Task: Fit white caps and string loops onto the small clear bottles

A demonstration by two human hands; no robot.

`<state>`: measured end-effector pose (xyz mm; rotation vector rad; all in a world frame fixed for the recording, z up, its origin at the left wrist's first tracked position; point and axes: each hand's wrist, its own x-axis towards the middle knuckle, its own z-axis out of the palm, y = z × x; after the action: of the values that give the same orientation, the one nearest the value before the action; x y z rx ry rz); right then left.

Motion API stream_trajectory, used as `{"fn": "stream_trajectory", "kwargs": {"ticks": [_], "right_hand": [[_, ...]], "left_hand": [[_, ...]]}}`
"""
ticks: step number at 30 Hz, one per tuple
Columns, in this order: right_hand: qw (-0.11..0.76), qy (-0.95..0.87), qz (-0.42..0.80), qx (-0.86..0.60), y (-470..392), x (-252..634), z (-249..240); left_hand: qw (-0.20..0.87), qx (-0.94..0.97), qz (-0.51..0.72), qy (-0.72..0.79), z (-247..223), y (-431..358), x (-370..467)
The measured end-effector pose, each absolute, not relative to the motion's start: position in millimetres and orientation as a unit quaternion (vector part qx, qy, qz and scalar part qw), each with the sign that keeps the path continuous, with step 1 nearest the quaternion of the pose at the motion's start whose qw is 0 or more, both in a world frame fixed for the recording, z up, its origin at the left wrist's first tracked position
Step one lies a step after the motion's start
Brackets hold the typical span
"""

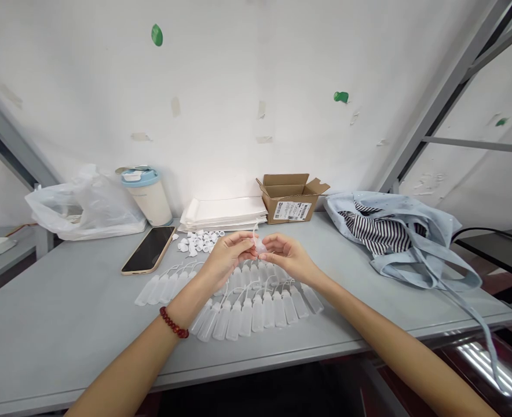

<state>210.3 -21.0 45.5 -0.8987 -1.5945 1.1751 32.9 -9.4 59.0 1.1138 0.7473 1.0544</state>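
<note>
Above the grey table (86,324), my left hand (232,253) and my right hand (289,255) meet with bent fingers. Between their fingertips is a small translucent squeeze bottle (261,245), its thin white spout pointing up. My fingers cover part of it, so how its top sits cannot be seen. Beneath and in front of my hands lie rows of similar bottles (246,317) with long curved spouts. More such bottles (163,288) lie to the left, partly behind my left wrist. Just beyond my left hand is a loose pile of small white caps (198,241).
A phone (149,250) lies left of the caps. Along the wall stand a plastic bag (82,202), a blue-lidded cup (148,197), a stack of white sheets (223,213) and an open cardboard box (288,200). A light-blue cloth bag (416,220) hangs over the right edge.
</note>
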Motion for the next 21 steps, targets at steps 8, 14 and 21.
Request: {"fn": "stream_trajectory", "kwargs": {"ticks": [8, 14, 21], "right_hand": [[0.461, -0.645, 0.505, -0.341, -21, 211, 45], [0.464, -0.641, 0.517, -0.326, -20, 213, 46], [0.451, -0.687, 0.466, -0.329, -21, 211, 45]], "left_hand": [[0.553, 0.579, 0.463, 0.380, 64, -15, 36], [0.463, 0.642, 0.450, 0.413, 68, -17, 37], [0.369, 0.700, 0.464, 0.399, 58, -16, 38]]}}
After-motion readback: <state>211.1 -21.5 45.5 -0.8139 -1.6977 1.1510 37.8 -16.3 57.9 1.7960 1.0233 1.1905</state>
